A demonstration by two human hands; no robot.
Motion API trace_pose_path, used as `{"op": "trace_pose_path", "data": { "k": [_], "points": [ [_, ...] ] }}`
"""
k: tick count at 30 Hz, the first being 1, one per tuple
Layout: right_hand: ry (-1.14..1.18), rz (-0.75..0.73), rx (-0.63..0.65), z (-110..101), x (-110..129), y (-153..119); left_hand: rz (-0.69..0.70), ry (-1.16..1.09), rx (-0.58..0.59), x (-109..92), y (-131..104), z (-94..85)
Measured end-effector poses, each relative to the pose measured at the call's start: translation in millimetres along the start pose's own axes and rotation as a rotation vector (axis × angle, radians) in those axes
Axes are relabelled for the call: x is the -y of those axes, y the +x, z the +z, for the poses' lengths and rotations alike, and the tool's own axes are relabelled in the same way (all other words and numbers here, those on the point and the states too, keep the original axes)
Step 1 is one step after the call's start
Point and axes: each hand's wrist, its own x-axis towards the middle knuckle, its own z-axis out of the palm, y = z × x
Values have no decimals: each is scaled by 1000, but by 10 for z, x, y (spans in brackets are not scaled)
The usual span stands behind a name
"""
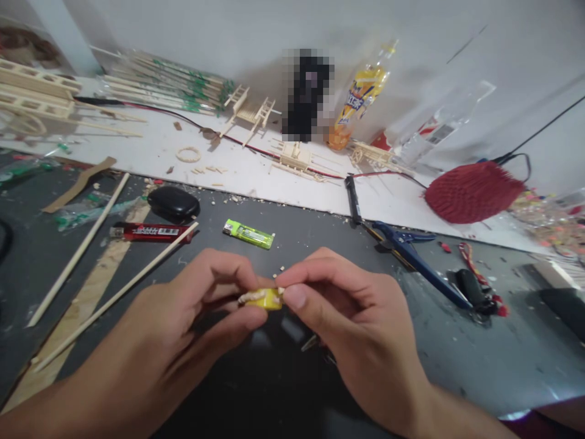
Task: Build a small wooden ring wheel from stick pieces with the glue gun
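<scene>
My left hand (pixel 219 299) pinches a small yellow block-like object (pixel 269 300) between thumb and fingers. Along its top runs a curved row of tiny pale wooden pieces (pixel 250 297). What the yellow object is exactly, I cannot make out. At its right end, my right hand (pixel 338 299) closes thumb and forefinger on a tiny pale wooden bit (pixel 281 291), partly hidden by the fingertips. Just beyond the hands lies a green lighter (pixel 249 234) on the dark table. A metal tip (pixel 309 343) shows beneath my right hand.
Wooden sticks (pixel 82 244), a red lighter (pixel 150 232) and a black oval case (pixel 173 203) lie left. Blue-handled pliers (pixel 420 268) lie right. Behind stand miniature wooden carts (pixel 295 157), a wooden ring (pixel 188 154), a drink bottle (pixel 361 97) and a red knitted item (pixel 473 192).
</scene>
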Motion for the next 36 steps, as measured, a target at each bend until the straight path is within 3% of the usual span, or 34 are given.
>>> {"op": "trace_pose_path", "data": {
  "k": [6, 9, 14, 18, 21, 28, 33, 36],
  "points": [
    [-124, -97, -70, 4, 12, -30, 38, 280, -105, -73, -20, 4],
    [-152, -98, -89, 16, 27, -42, 136, 324, -92, -60, -17, 3],
    [-203, -157, -74, 26, 36, -39, 116, 360, -128, -89, -25, 33],
    [-199, -161, -70, 31, 33, -21, 204, 397, -123, -75, -11, 28],
    [-209, -157, -73, 36, 37, -16, 217, 383, -104, -66, -1, 29],
    [-173, -88, -69, 59, 38, -36, 89, 220, -162, -112, -1, 76],
    [-212, -88, -70, 50, 33, -50, 2, 49, 3, -123, 107, 72],
    [-224, -84, -68, 52, 37, -47, -18, 14, 22, -124, 164, 81]
  ]
}}
